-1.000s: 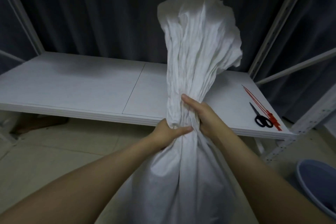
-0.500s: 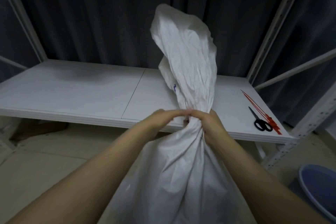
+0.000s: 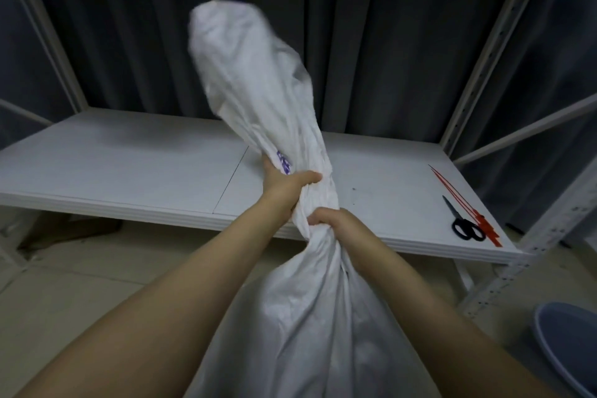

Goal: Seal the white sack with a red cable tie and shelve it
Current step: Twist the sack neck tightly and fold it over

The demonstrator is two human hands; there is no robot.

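White sack (image 3: 310,317) stands on the floor in front of the shelf (image 3: 129,168), its gathered neck rising above the shelf's front edge. Both hands grip that neck, stacked: left hand (image 3: 284,187) higher, fingers wrapped around the twisted fabric just under a patch of purple print; right hand (image 3: 336,223) lower, fist clenched at the tightest pinch point, where the neck meets the full body of the sack. Hands are close together, nearly touching. Above the left hand the loose top of the sack flares out and leans left, blurred. Neck is twisted tight and has no tie around it. Sack contents not visible: the body below the grip bulges, the fabric is opaque, can't tell what's inside. Red cable ties (image 3: 465,200) lie on the shelf's right end, well apart from the sack, as a thin bundle running diagonally toward the front right corner. Black-handled scissors (image 3: 463,221) lie just beside them, touching or overlapping the ties near the handles. Blue-grey basin (image 3: 568,342) sits on the floor right of the sack, past the shelf's right upright; only part of its rim is in view, inside not readable. Dark curtain (image 3: 145,26) hangs behind the shelf.
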